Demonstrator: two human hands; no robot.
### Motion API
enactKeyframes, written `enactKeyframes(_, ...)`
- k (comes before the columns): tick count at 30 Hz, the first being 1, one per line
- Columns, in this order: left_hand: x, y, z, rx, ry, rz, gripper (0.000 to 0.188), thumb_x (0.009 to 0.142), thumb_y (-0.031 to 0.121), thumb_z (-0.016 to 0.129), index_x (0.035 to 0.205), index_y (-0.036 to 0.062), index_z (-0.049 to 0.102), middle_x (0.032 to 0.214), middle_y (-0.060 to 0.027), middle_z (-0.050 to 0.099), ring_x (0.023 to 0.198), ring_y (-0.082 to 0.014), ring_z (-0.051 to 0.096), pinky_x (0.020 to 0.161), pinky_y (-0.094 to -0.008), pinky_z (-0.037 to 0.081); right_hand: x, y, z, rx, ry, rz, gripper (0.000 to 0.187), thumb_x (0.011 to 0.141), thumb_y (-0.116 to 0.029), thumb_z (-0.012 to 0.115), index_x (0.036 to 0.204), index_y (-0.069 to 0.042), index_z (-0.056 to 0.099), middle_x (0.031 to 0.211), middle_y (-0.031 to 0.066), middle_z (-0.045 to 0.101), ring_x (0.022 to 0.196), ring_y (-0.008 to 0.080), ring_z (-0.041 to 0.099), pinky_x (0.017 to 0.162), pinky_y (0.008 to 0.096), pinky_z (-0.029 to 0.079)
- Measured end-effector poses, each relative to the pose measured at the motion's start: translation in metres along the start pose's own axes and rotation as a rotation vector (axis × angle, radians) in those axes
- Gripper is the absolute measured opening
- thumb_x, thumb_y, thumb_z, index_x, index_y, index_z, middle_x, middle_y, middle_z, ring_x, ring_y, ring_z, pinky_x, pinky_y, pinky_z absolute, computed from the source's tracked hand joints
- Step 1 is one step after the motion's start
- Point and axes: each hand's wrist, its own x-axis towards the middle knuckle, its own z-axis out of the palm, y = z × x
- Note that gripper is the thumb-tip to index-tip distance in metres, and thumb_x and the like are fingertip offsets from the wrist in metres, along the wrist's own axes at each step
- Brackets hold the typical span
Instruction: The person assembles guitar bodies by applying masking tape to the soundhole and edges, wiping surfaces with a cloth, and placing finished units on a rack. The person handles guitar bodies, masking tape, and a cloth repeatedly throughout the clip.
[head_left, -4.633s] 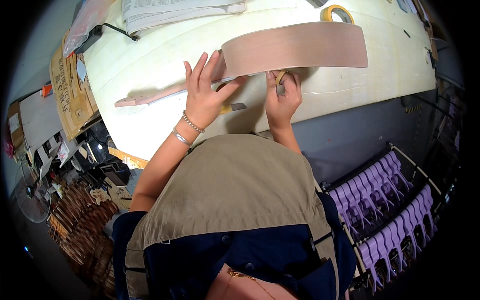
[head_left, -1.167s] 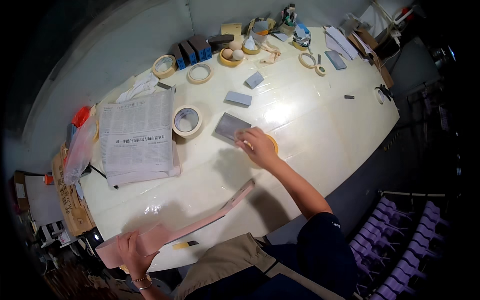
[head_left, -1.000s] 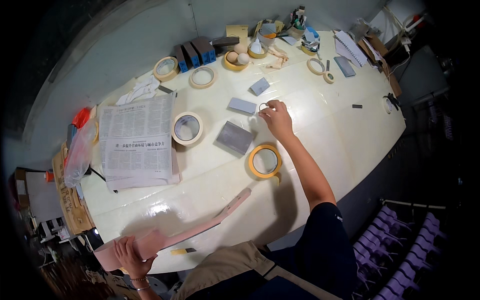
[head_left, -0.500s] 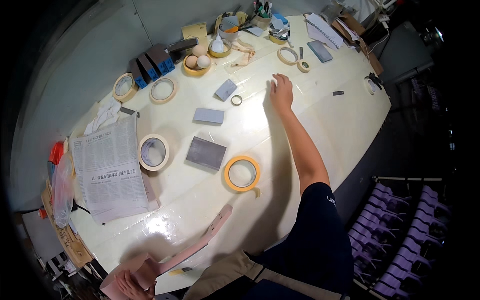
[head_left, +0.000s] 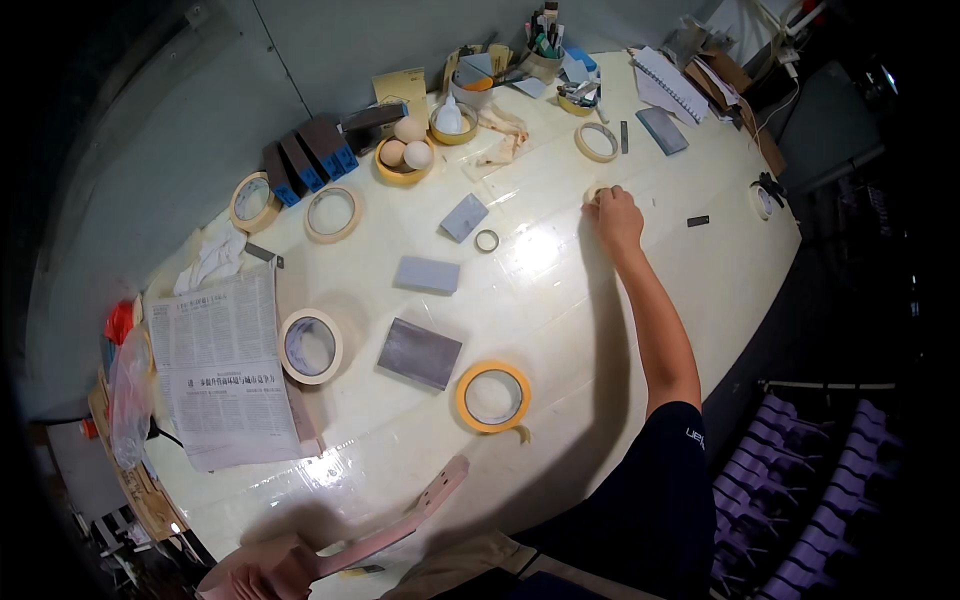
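works over a pale table (head_left: 720, 265). has a pink wooden instrument (head_left: 293, 560) laid, apparently on its side, at the near left, with left hand (head_left: 248, 581) curved over its body, probably for steadiness; cut off below, so cannot tell how firmly. pinches a small tape roll (head_left: 592, 194) in right hand (head_left: 617, 218) above the table's far middle, with fingertips drawn together, covering most of it. shows only a yellow sliver (head_left: 362, 571) beneath the instrument's neck, too hidden to name.

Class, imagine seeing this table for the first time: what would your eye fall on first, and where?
Probably the bright yellow tape roll, lying just below the picture's centre on the pale table. Next come the pink guitar-like piece at the lower left, with the left hand on it, and the purple shapes at the lower right, off the table.
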Motion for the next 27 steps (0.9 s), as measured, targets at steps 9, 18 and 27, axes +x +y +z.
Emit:
enactKeyframes(9,-0.024,-0.029,0.027,0.007,0.014,0.038,0.084,0.074,0.066,0.058,0.128,0.0036,0.045,0.122,-0.0189,0.05,0.11,-0.0418,0.045,0.092,-0.0549,0.035,-0.046,-0.073,-0.002,0.375,-0.095,-0.241,0.026,0.08,-0.027,0.067,0.082,-0.002,0.057,0.082,0.0143,0.058,0.071,0.0318,0.06,0.06,0.0411,0.049)
enactKeyframes(18,-0.018,-0.018,0.018,-0.05,0.002,0.028,0.084,0.073,0.059,0.062,0.131,0.0016,0.042,0.121,-0.0216,0.049,0.109,-0.0432,0.045,0.092,-0.0533,0.035,-0.049,-0.083,0.021,0.282,0.037,-0.241,0.022,0.086,-0.022,0.058,0.086,-0.002,0.05,0.083,0.0153,0.055,0.074,0.0308,0.058,0.059,0.0386,0.05)
enactKeyframes(27,0.002,0.003,-0.01,-0.053,0.044,0.057,0.077,0.075,0.055,0.064,0.127,0.0013,0.045,0.116,-0.0214,0.052,0.103,-0.0398,0.049,0.088,-0.0487,0.04,-0.023,-0.094,-0.002,0.254,-0.03,-0.112,0.038,0.075,-0.022,0.069,0.098,-0.002,0.048,0.094,0.0134,0.055,0.087,0.0307,0.056,0.071,0.0413,0.049)
